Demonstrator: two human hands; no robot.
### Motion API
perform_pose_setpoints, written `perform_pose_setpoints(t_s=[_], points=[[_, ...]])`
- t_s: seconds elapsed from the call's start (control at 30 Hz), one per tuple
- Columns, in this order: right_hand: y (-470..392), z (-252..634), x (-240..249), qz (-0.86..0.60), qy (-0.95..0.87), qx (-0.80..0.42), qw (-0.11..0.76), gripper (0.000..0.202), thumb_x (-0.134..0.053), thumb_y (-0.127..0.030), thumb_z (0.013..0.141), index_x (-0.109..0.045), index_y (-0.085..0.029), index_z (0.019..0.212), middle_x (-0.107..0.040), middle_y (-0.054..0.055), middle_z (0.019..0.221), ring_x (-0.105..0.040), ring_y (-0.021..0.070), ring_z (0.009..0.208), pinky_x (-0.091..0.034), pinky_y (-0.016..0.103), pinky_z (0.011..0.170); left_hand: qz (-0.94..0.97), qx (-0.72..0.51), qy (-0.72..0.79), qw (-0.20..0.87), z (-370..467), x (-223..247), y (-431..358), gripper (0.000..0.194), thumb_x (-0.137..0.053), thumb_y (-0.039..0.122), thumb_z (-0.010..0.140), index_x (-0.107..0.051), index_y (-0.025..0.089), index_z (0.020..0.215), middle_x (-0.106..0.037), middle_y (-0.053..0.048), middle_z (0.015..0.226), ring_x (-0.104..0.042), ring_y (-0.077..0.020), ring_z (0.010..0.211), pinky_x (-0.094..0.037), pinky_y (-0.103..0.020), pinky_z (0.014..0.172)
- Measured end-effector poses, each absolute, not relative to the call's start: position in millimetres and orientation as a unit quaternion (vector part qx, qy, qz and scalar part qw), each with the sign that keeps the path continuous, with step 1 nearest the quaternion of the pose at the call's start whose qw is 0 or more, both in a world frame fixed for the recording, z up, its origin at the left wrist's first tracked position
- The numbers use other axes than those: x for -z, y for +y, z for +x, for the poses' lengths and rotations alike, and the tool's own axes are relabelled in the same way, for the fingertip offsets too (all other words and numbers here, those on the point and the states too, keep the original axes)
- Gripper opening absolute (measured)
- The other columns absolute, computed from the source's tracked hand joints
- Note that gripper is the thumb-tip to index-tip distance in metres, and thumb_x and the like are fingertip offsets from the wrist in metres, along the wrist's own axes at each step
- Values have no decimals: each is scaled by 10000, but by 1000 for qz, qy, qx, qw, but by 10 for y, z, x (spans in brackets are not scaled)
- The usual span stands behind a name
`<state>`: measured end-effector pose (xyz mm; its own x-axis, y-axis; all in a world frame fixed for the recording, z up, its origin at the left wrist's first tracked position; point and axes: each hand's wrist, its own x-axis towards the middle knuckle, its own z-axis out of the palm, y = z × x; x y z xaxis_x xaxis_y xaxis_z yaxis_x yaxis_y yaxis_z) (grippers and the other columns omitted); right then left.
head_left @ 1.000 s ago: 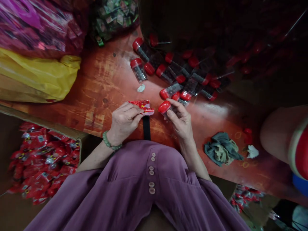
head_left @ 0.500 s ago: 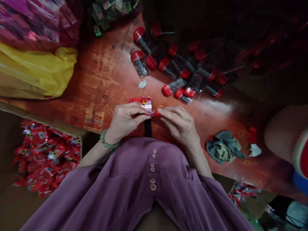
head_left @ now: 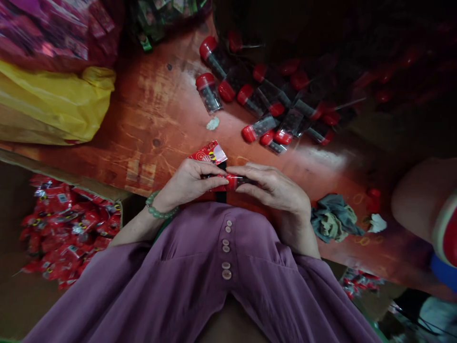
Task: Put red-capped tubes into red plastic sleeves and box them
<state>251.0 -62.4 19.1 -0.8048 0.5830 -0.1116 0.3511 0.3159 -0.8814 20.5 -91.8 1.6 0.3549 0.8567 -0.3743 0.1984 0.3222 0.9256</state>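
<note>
My left hand [head_left: 191, 180], with a green bead bracelet at the wrist, pinches the red end of a small clear tube [head_left: 233, 181] with a red cap. Around the tube's dark, clear end on the right, the fingers of my right hand [head_left: 273, 186] are closed. A red printed card [head_left: 211, 153] sticks out just beyond my left fingers; whether it is attached to the tube cannot be made out. Past my hands, several red-capped clear tubes [head_left: 209, 93] with dark contents lie scattered on the reddish table [head_left: 139, 119].
A box of red packets [head_left: 64, 228] stands at the lower left. Yellow [head_left: 57, 105] and pink [head_left: 57, 33] bags lie at the upper left. A grey-green cloth [head_left: 333, 216] and rubber bands lie right, beside a large pale rounded object [head_left: 416, 197].
The tube now lies level between my hands with more of it showing. My right hand has shifted right and flattened over it. The red card has tilted.
</note>
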Motion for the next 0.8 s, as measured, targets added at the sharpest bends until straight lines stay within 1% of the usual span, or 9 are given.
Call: perform_pose_setpoints(t_s=[0.17,0.3,0.4,0.43,0.53,0.6,0.63,0.7,0.8], points=[[-595,2453,-248,-294,-801,-514,92,394,-544,-327,1005,-559,-193,1375,-700,113,1194,-668,223,1083,-545,366,935,491,-250,502,667,234,-20,-917,160,-745,324,795,-817,200,866,-797,-19,819,-718,-166,727,-569,-248,703],[-586,2434,-244,-289,-795,-520,116,354,-553,-333,1001,-591,-216,1333,-715,88,1136,-676,212,1039,-549,358,914,488,-257,498,669,256,-26,-886,180,-738,364,806,-819,207,839,-793,-19,806,-713,-168,723,-562,-255,706],[-598,2423,-206,-309,-775,-532,148,334,-580,-329,989,-620,-200,1295,-722,88,1106,-683,207,1013,-552,350,898,468,-271,506,672,213,-50,-868,193,-765,376,792,-817,200,852,-792,-27,822,-717,-174,755,-568,-263,742],[-608,2417,-192,-317,-762,-542,160,329,-594,-325,982,-628,-195,1283,-722,88,1116,-686,205,1017,-552,347,903,449,-282,518,671,185,-55,-874,221,-794,376,769,-815,197,895,-795,-34,857,-721,-178,783,-571,-265,762],[-653,2391,-147,-362,-698,-581,212,302,-624,-322,965,-649,-209,1244,-725,68,1157,-696,191,1026,-552,345,934,347,-356,511,701,114,-45,-937,456,-862,455,688,-787,191,1052,-788,-69,982,-726,-196,859,-587,-282,792],[-695,2359,-103,-396,-641,-609,247,293,-635,-331,957,-655,-223,1228,-732,43,1132,-702,176,992,-561,337,922,271,-410,463,738,126,-18,-1000,519,-883,503,642,-784,182,1037,-781,-90,984,-727,-208,859,-602,-306,790],[-718,2336,-76,-408,-615,-622,262,291,-644,-342,950,-657,-226,1217,-735,32,1105,-703,168,968,-567,330,906,240,-427,446,749,157,-2,-1030,496,-899,493,621,-790,175,986,-781,-92,947,-727,-207,839,-606,-313,785],[-762,2275,-18,-424,-581,-633,285,294,-666,-368,932,-660,-228,1191,-733,18,1059,-697,156,933,-570,319,880,196,-447,450,748,259,26,-1075,379,-923,420,605,-793,165,855,-777,-80,850,-717,-182,776,-603,-300,771],[-807,2177,36,-440,-585,-606,312,290,-666,-383,930,-659,-231,1176,-726,20,1066,-686,155,956,-557,322,903,152,-478,493,711,424,42,-1092,257,-906,358,645,-786,168,771,-766,-49,774,-685,-129,699,-575,-247,725]])
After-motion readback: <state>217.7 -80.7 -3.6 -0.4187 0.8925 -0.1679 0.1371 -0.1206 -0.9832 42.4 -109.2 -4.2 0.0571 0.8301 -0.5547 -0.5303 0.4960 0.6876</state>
